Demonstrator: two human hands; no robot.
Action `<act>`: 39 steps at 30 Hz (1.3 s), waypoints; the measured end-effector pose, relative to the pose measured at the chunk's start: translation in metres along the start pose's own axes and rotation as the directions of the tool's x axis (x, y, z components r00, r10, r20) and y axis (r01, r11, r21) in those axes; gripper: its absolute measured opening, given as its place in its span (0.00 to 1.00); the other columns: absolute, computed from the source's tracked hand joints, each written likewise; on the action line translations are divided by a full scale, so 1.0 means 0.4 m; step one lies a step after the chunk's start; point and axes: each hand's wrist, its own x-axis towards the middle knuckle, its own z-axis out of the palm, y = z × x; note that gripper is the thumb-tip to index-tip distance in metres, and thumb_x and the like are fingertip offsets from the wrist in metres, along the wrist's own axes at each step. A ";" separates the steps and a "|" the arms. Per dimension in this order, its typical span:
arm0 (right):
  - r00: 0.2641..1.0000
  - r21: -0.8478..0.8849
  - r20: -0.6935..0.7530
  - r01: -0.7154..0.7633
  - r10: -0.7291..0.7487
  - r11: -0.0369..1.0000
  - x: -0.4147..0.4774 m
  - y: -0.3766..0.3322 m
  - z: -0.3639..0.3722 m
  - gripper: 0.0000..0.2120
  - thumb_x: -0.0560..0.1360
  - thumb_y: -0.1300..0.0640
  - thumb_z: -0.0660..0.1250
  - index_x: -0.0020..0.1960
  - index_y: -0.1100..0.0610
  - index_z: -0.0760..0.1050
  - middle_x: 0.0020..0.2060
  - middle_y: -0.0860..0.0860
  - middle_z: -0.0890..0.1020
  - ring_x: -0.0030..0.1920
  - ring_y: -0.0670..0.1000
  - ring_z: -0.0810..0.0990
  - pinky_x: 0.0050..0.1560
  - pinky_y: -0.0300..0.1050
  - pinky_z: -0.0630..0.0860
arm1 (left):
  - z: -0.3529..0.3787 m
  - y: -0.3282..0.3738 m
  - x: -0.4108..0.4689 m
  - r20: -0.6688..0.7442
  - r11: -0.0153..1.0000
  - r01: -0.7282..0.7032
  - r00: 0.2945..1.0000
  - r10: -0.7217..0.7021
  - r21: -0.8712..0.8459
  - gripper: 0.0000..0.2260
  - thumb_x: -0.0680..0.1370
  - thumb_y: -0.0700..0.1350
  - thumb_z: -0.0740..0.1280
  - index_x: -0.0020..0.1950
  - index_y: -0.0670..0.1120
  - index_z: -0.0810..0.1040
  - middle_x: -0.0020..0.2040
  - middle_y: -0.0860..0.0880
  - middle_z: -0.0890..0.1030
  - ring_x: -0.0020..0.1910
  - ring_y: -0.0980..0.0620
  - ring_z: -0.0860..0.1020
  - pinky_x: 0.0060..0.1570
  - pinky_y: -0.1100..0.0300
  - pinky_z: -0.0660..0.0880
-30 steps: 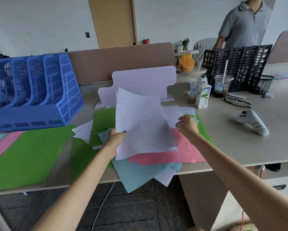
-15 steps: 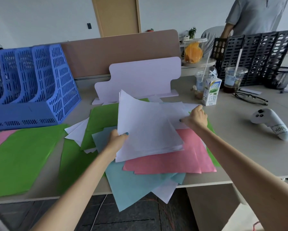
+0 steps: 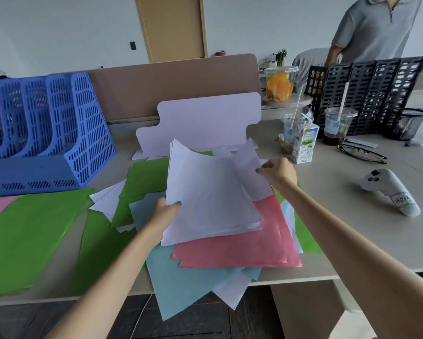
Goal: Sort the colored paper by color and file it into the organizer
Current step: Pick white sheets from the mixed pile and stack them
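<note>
White sheets (image 3: pixel 210 196) are held at frame centre over the pink paper (image 3: pixel 242 250), long axis running up the frame, top corner toward upper centre. The left grip (image 3: pixel 165 216) clamps their lower-left edge, thumb on top. The right grip (image 3: pixel 277 173) pinches a loose sheet (image 3: pixel 248 165) at centre right. Both forearms reach up from the bottom edge. The blue organizer (image 3: pixel 46 133) stands upper left.
</note>
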 end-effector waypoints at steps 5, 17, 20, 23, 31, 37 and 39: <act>0.996 0.137 -0.077 -0.033 0.044 0.990 -0.004 0.028 0.025 0.14 0.73 0.62 0.69 0.31 0.65 0.71 0.29 0.60 0.65 0.34 0.50 0.61 0.34 0.42 0.61 | -0.006 0.006 -0.009 -0.034 0.998 0.019 0.999 -0.021 -0.065 0.13 0.81 0.41 0.61 0.65 0.41 0.67 0.57 0.47 0.73 0.54 0.49 0.70 0.52 0.56 0.66; 0.967 -0.363 -0.171 0.117 -0.190 0.924 -0.138 0.016 -0.031 0.16 0.75 0.54 0.59 0.32 0.61 0.75 0.30 0.56 0.74 0.32 0.60 0.71 0.35 0.44 0.67 | -0.034 0.025 -0.066 -0.062 0.982 0.038 0.997 -0.051 -0.187 0.07 0.80 0.40 0.62 0.57 0.45 0.68 0.52 0.47 0.74 0.52 0.46 0.72 0.52 0.54 0.69; 0.974 -0.205 -0.197 0.074 -0.115 0.976 -0.177 0.006 -0.041 0.17 0.74 0.54 0.60 0.28 0.60 0.71 0.25 0.54 0.72 0.29 0.59 0.71 0.33 0.43 0.66 | -0.033 0.023 -0.076 -0.064 0.977 0.065 0.995 -0.080 -0.205 0.08 0.79 0.38 0.63 0.57 0.42 0.73 0.52 0.45 0.77 0.50 0.45 0.74 0.50 0.54 0.70; 0.997 0.386 0.017 -0.079 0.078 0.919 -0.225 -0.002 -0.039 0.14 0.72 0.61 0.59 0.29 0.61 0.71 0.19 0.53 0.75 0.24 0.56 0.77 0.29 0.41 0.73 | -0.032 0.019 -0.077 -0.078 0.960 0.122 0.986 -0.146 -0.251 0.09 0.77 0.37 0.63 0.57 0.40 0.75 0.53 0.43 0.78 0.48 0.45 0.73 0.48 0.56 0.69; 0.856 0.708 0.508 -0.479 0.097 0.519 -0.343 0.011 -0.017 0.10 0.76 0.67 0.55 0.44 0.66 0.75 0.30 0.58 0.82 0.29 0.53 0.83 0.29 0.40 0.79 | -0.015 0.010 -0.139 0.049 0.882 0.241 0.969 -0.243 -0.406 0.08 0.77 0.38 0.57 0.49 0.47 0.74 0.43 0.48 0.78 0.39 0.49 0.78 0.30 0.58 0.76; 0.774 0.654 0.633 -0.517 -0.025 0.552 -0.401 0.020 -0.019 0.12 0.77 0.66 0.55 0.48 0.66 0.78 0.40 0.60 0.84 0.39 0.56 0.85 0.41 0.45 0.83 | -0.029 0.005 -0.188 0.188 0.889 0.305 0.949 -0.253 -0.341 0.10 0.77 0.36 0.58 0.56 0.39 0.74 0.48 0.38 0.82 0.43 0.40 0.83 0.37 0.53 0.81; 0.757 0.633 0.652 -0.513 -0.042 0.579 -0.412 0.012 -0.024 0.13 0.77 0.66 0.55 0.48 0.66 0.78 0.42 0.61 0.84 0.43 0.57 0.85 0.46 0.46 0.82 | -0.028 0.011 -0.196 0.220 0.853 0.315 0.945 -0.242 -0.417 0.09 0.77 0.33 0.60 0.57 0.38 0.74 0.47 0.40 0.81 0.44 0.43 0.81 0.36 0.54 0.81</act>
